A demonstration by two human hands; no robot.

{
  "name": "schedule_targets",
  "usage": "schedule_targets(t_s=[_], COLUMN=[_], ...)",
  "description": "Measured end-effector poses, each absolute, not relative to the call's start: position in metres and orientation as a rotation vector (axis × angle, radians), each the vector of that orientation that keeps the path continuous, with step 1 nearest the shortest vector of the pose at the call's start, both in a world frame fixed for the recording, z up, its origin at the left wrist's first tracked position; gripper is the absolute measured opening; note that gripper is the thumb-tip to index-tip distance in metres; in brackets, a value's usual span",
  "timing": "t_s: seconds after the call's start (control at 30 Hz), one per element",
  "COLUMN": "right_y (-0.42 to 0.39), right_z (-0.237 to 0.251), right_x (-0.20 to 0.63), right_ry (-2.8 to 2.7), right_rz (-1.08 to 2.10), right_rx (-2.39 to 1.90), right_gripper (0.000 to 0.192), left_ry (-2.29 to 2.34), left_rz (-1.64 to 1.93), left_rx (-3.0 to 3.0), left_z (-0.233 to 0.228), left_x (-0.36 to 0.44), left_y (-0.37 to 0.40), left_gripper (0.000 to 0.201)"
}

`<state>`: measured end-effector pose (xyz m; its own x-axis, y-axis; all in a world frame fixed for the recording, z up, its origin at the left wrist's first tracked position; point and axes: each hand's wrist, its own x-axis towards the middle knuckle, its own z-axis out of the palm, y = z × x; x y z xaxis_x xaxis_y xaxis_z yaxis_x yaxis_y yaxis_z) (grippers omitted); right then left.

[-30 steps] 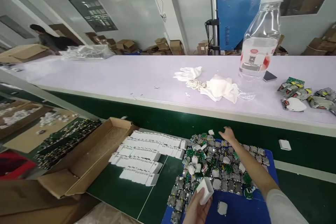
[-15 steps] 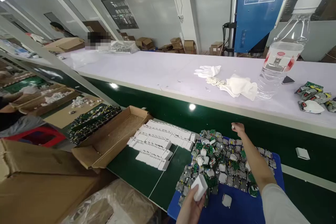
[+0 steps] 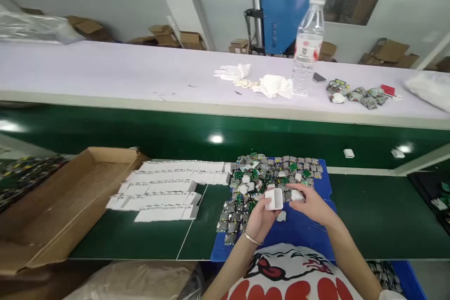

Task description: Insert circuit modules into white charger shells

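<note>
My left hand (image 3: pixel 260 221) is closed around a hollow white plastic housing (image 3: pixel 273 199), its open side turned toward my right hand. My right hand (image 3: pixel 312 204) pinches a small white-topped part (image 3: pixel 297 196) a short way to the right of the housing. Both hands are over a blue board (image 3: pixel 298 230) covered in small circuit boards (image 3: pixel 233 219), some with white caps. One loose white-capped piece (image 3: pixel 281 216) lies just below the housing. White housings (image 3: pixel 165 199) lie in rows on the green bench to the left.
An open cardboard box (image 3: pixel 75 197) stands left of the rows. Behind, a raised white shelf (image 3: pixel 147 70) bears white gloves (image 3: pixel 274 86), a water bottle (image 3: pixel 307 51) and several circuit modules (image 3: pixel 367 98). A plastic-covered bundle (image 3: pixel 140 281) is at the lower left.
My view has turned right and down. My right hand has come back from the far side of the board to beside the housing. The housing in my left hand now shows its open side.
</note>
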<state>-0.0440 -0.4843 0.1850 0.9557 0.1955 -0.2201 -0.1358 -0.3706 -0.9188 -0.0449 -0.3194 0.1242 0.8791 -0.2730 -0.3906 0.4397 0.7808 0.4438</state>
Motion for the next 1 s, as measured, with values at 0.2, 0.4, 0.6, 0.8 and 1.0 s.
schedule_targets(t_s=[0.2,0.4,0.6,0.8,1.0], right_y=[-0.468,-0.455,-0.459,-0.455,-0.465], right_z=[0.189,0.183,0.174,0.172,0.169], right_x=[-0.084,-0.098,-0.101,-0.102,-0.098], right_ry=[-0.137,-0.284,-0.293,-0.382,-0.428], right_rz=[-0.017,-0.002,-0.033,-0.172,-0.137], right_rx=[-1.94,-1.941,-1.786,-1.857,-1.773], right_gripper=[0.054,0.047,0.039,0.034,0.037], left_ry=[0.202,0.145,0.107,0.049,0.031], left_rz=[-0.511,-0.45,-0.429,-0.409,-0.392], left_rx=[0.594,0.638,0.649,0.669,0.622], left_z=[0.125,0.13,0.132,0.135,0.136], left_x=[-0.063,-0.072,-0.074,-0.076,-0.07], left_y=[-0.326,-0.313,-0.302,-0.302,-0.305], left_gripper=[0.048,0.051,0.043,0.04,0.039])
